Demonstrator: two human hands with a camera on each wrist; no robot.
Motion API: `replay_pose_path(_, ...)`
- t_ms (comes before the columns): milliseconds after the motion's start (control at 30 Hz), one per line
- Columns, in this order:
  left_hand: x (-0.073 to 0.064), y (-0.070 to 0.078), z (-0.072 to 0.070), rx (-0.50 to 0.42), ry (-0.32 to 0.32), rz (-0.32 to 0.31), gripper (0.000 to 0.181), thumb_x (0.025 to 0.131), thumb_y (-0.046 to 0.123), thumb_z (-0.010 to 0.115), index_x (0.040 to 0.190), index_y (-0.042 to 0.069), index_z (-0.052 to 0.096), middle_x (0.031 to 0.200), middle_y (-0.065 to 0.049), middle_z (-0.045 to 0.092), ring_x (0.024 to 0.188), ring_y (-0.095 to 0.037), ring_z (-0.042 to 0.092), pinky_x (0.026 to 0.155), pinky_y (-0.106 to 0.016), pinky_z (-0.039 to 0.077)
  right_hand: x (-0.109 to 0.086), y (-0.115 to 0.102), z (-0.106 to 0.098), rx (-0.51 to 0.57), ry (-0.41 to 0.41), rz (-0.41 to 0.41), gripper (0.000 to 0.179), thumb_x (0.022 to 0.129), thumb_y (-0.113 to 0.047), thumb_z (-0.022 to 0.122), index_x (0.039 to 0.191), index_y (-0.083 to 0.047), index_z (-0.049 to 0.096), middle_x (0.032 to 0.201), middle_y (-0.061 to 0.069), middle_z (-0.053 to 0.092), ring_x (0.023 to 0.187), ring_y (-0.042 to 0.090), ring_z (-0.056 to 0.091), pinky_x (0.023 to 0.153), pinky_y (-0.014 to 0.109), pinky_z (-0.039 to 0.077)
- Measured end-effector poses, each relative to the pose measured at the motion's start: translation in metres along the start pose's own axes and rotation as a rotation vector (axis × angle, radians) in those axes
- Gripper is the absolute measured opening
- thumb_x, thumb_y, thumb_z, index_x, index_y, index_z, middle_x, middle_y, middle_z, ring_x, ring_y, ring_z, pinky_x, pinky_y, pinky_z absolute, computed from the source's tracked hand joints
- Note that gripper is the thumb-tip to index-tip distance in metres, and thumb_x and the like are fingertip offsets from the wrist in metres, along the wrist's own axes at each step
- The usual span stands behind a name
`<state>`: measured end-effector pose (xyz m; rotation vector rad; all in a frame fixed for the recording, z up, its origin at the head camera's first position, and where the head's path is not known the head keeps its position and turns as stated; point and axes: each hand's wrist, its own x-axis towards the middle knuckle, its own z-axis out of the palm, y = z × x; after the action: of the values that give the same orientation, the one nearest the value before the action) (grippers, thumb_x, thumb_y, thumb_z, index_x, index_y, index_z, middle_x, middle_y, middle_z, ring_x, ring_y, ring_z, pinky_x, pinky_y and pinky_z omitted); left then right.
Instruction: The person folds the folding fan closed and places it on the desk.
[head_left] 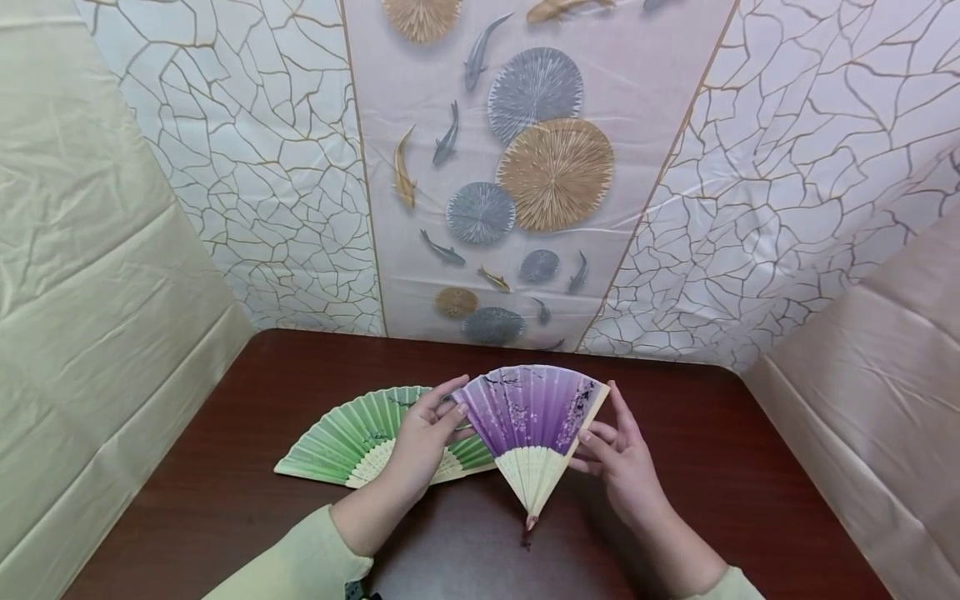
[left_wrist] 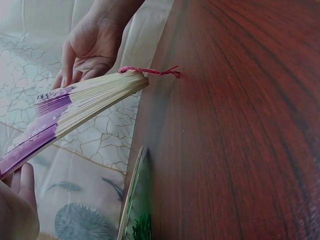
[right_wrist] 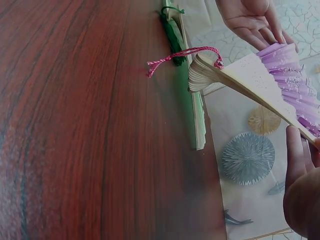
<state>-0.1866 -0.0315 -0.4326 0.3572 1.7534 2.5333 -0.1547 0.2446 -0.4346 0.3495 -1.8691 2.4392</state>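
A purple folding fan [head_left: 525, 417] with a blossom print and pale slats is spread partway, held above the table. My left hand [head_left: 423, 433] pinches its left edge, and my right hand [head_left: 626, 462] holds the right outer rib between thumb and fingers. From the pivot end hangs a red cord [right_wrist: 185, 52], also seen in the left wrist view. A green folding fan [head_left: 337, 442] lies spread on the table behind my left hand and forearm, which hide part of it. In the right wrist view its green tassel [right_wrist: 172, 40] shows.
The dark wooden table [head_left: 712, 467] runs back to a cloth backdrop [head_left: 480, 275] printed with fish and round leaf shapes. Cream cloth [head_left: 97, 333] hangs along the left side, and similar cloth [head_left: 885, 375] along the right.
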Motion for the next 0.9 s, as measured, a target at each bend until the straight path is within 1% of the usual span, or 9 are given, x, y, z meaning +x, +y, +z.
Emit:
replay_pose_path(167, 0.0, 0.001, 0.0, -0.008, -0.014, 0.004, 0.044, 0.097, -0.003, 0.056, 0.141, 0.001, 0.052, 0.123, -0.027, 0.063, 0.103, -0.029, 0.069, 0.084, -0.042, 0.058, 0.001, 0.001, 0.003, -0.02, 0.001, 0.014, 0.088, 0.097, 0.009, 0.051, 0.161, -0.025, 0.0, 0.1, 0.003, 0.072, 0.086, 0.021, 0.073, 0.076, 0.043, 0.06)
replay_pose_path(300, 0.001, 0.0, -0.001, -0.008, -0.017, 0.002, 0.045, 0.096, -0.002, 0.06, 0.14, 0.002, 0.053, 0.127, -0.025, 0.063, 0.101, -0.023, 0.069, 0.084, -0.042, 0.058, 0.001, 0.003, 0.005, -0.029, -0.007, 0.03, 0.089, 0.097, 0.01, 0.051, 0.161, -0.028, 0.001, 0.1, 0.002, 0.072, 0.086, 0.02, 0.073, 0.076, 0.044, 0.059)
replay_pose_path(400, 0.002, -0.001, 0.0, -0.004, -0.006, -0.002, 0.045, 0.094, -0.002, 0.063, 0.139, 0.004, 0.055, 0.127, -0.022, 0.063, 0.098, -0.02, 0.069, 0.083, -0.042, 0.059, 0.002, 0.004, 0.007, -0.034, -0.023, 0.032, 0.089, 0.097, 0.009, 0.051, 0.161, -0.028, 0.002, 0.101, 0.003, 0.072, 0.087, 0.021, 0.073, 0.076, 0.045, 0.059)
replay_pose_path(633, 0.005, -0.002, 0.004, 0.008, 0.04, -0.006, 0.043, 0.092, -0.003, 0.065, 0.133, 0.005, 0.06, 0.116, -0.02, 0.069, 0.088, -0.017, 0.068, 0.078, -0.041, 0.06, 0.002, 0.006, 0.011, -0.043, -0.06, 0.04, 0.088, 0.098, 0.008, 0.051, 0.161, -0.028, 0.003, 0.101, 0.002, 0.071, 0.087, 0.021, 0.073, 0.076, 0.046, 0.059)
replay_pose_path(700, 0.005, -0.003, 0.004, 0.013, 0.05, -0.011, 0.042, 0.092, -0.003, 0.066, 0.132, 0.005, 0.06, 0.114, -0.018, 0.07, 0.086, -0.017, 0.068, 0.077, -0.041, 0.06, 0.002, 0.006, 0.012, -0.05, -0.065, 0.043, 0.088, 0.097, 0.008, 0.052, 0.161, -0.028, 0.003, 0.101, 0.002, 0.072, 0.087, 0.021, 0.073, 0.076, 0.046, 0.059)
replay_pose_path(900, 0.005, -0.003, 0.006, 0.04, 0.066, -0.013, 0.04, 0.093, -0.002, 0.064, 0.132, 0.003, 0.06, 0.109, -0.017, 0.071, 0.085, -0.017, 0.068, 0.075, -0.041, 0.061, 0.002, 0.006, 0.015, -0.073, -0.073, 0.056, 0.088, 0.097, 0.007, 0.054, 0.161, -0.028, 0.005, 0.102, 0.002, 0.072, 0.088, 0.021, 0.073, 0.075, 0.046, 0.06)
